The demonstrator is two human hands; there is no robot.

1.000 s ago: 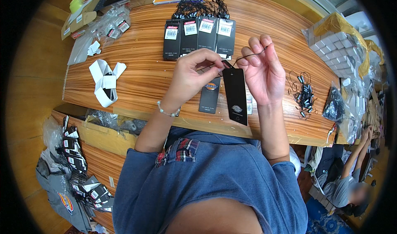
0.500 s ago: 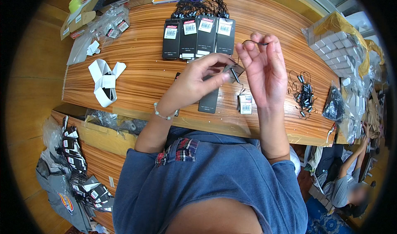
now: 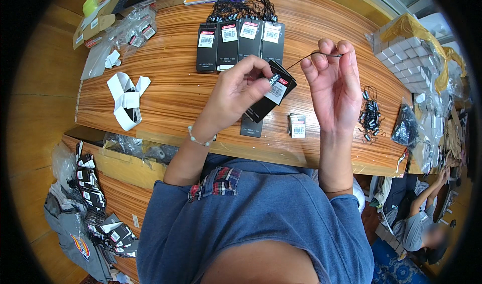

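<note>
My left hand (image 3: 240, 90) grips black hang tags (image 3: 275, 92) with a white barcode label facing up, thumb on top near their upper end. A thin black string (image 3: 304, 58) runs from the tags to my right hand (image 3: 334, 93), which pinches its far end between thumb and fingertips. Partly under the held tags, another black hang tag (image 3: 251, 128) lies on the table. To its right sits a small stack of barcode labels (image 3: 297, 127). Beyond my left hand are several piles of hang tags (image 3: 206, 53), their black strings (image 3: 241, 8) bunched at the far end.
A heap of black strings (image 3: 370, 121) lies right of my right hand, beside a plastic bag (image 3: 404, 126) of dark items. White small boxes (image 3: 401, 58) stand far right. A curled white paper strip (image 3: 120, 85) is at left. Another person's arm (image 3: 427, 193) shows at lower right.
The held tags have turned label side up in my left hand. My right hand has moved right, and the string now stretches between both hands.
</note>
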